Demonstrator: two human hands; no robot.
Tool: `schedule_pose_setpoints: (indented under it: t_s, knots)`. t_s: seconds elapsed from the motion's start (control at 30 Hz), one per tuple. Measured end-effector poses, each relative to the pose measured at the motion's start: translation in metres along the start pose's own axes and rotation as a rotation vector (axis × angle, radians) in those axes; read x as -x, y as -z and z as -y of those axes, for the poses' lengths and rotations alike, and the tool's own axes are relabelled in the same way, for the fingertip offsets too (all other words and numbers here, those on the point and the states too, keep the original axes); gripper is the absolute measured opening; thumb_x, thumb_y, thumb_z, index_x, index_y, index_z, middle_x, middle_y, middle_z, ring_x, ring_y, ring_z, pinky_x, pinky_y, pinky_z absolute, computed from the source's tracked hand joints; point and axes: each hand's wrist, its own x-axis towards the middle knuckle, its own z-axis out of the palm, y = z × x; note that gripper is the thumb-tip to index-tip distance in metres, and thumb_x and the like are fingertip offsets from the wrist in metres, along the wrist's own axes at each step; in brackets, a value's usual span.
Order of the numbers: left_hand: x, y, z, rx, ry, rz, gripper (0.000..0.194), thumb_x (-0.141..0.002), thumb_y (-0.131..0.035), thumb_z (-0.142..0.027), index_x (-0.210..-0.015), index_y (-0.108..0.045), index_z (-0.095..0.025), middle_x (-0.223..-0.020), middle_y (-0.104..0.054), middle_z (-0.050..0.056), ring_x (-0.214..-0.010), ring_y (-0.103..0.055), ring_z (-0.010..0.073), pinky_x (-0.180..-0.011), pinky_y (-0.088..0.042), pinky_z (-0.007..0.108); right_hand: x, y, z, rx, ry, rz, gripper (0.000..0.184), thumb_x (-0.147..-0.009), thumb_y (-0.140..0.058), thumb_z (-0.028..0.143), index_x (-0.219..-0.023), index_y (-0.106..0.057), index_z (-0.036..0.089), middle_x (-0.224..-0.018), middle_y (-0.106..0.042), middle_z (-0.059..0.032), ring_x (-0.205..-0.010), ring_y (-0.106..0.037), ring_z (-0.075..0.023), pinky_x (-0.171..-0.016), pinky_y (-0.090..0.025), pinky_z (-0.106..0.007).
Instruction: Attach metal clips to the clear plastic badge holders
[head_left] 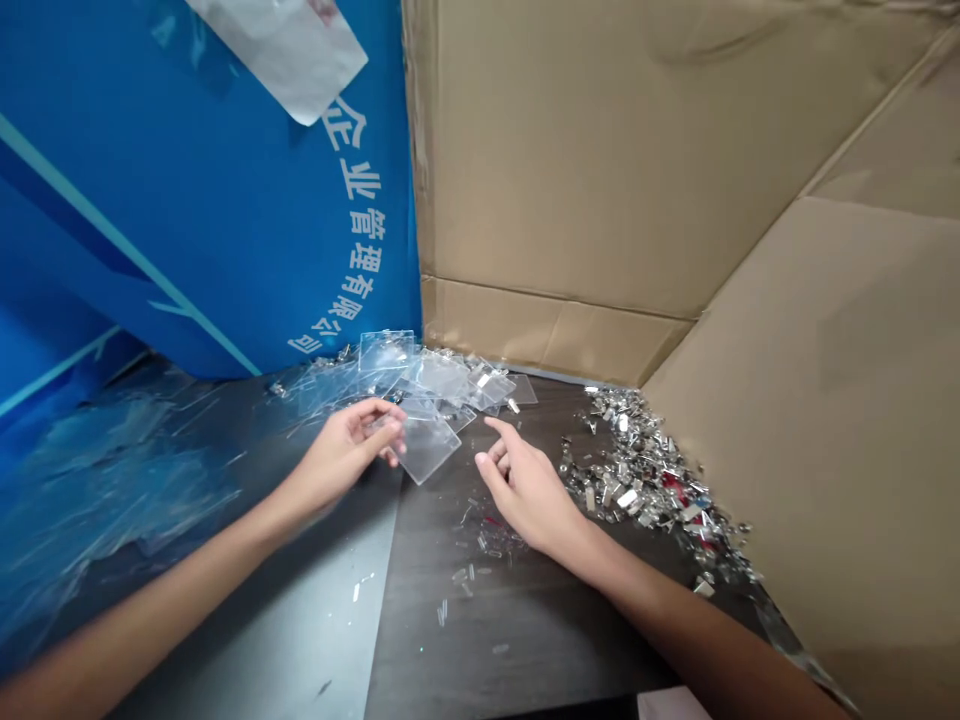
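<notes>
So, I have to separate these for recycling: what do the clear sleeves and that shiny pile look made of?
The clear sleeve looks like thin glossy plastic, perhaps PVC: see-through, with soft glare. The small clips look like bright plated metal, from their mirror-like glints; the red bits among them are too small to tell.

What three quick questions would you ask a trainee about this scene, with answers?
1. Which hand holds the clear plastic badge holder?
2. True or false: the right hand is gripping the heap of metal clips.
3. What colour is the printed board beside the cardboard sheet?

Key: 1. left hand; 2. false; 3. blue
</notes>
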Motion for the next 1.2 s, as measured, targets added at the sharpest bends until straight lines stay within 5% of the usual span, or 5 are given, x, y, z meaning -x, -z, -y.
schedule_pose_setpoints:
  t_s: [0.4,0.67,0.83,1.0,1.2]
  knots:
    - [-0.106,0.0,-0.019,-0.253,0.01,-0.276,0.048,-0.089,-0.073,-0.024,-0.133,-0.065,-0.007,-0.113,-0.08,0.02,-0.1,-0.084,0.0275,-0.101,-0.067,0.044,-0.008,0.007,0.006,0.332,-0.076,0.017,0.038,-0.112,-0.059,0.023,-0.149,-0.066,0.015,-0.109,-0.08,-0.0068,-0.102,-0.077,-0.0239,-0.096,-0.056,-0.035]
    - [-0.065,0.043,-0.024,-0.849,-0.182,-0.326,0.057,-0.098,-0.058,-0.037,-0.148,-0.068,-0.01,-0.157,-0.057,0.024,-0.101,-0.075,0.0248,-0.113,-0.06,0.046,-0.005,0.032,0.016,0.901,-0.287,0.058,0.03,-0.113,-0.06,0.029,-0.134,-0.074,0.011,-0.138,-0.069,-0.0256,-0.131,-0.068,-0.0402,-0.102,-0.059,-0.051]
    - [-0.03,0.114,-0.014,-1.154,-0.082,-0.286,0.056,-0.097,-0.048,-0.045,-0.124,-0.078,-0.006,-0.125,-0.07,0.026,-0.135,-0.063,0.0443,-0.126,-0.047,0.061,-0.006,0.035,0.01,0.939,-0.325,0.157,0.025,-0.113,-0.058,0.019,-0.132,-0.073,0.011,-0.134,-0.072,-0.0242,-0.127,-0.072,-0.0359,-0.093,-0.062,-0.041]
    - [0.005,0.184,0.015,-1.322,0.148,-0.245,0.074,-0.088,-0.052,-0.054,-0.13,-0.075,0.002,-0.132,-0.069,0.038,-0.141,-0.058,0.0592,-0.116,-0.047,0.072,-0.006,0.038,0.006,0.953,-0.312,0.176,0.024,-0.111,-0.056,0.01,-0.127,-0.074,0.012,-0.128,-0.074,-0.0185,-0.122,-0.076,-0.0309,-0.088,-0.059,-0.033]
    - [0.031,0.21,0.044,-1.314,0.24,-0.144,0.062,-0.086,-0.064,-0.054,-0.13,-0.078,-0.013,-0.13,-0.078,0.023,-0.122,-0.073,0.0452,-0.103,-0.058,0.049,-0.001,0.046,0.005,1.012,-0.288,0.124,0.019,-0.111,-0.065,0.022,-0.125,-0.075,0.016,-0.126,-0.074,-0.019,-0.118,-0.078,-0.0341,-0.078,-0.056,-0.034]
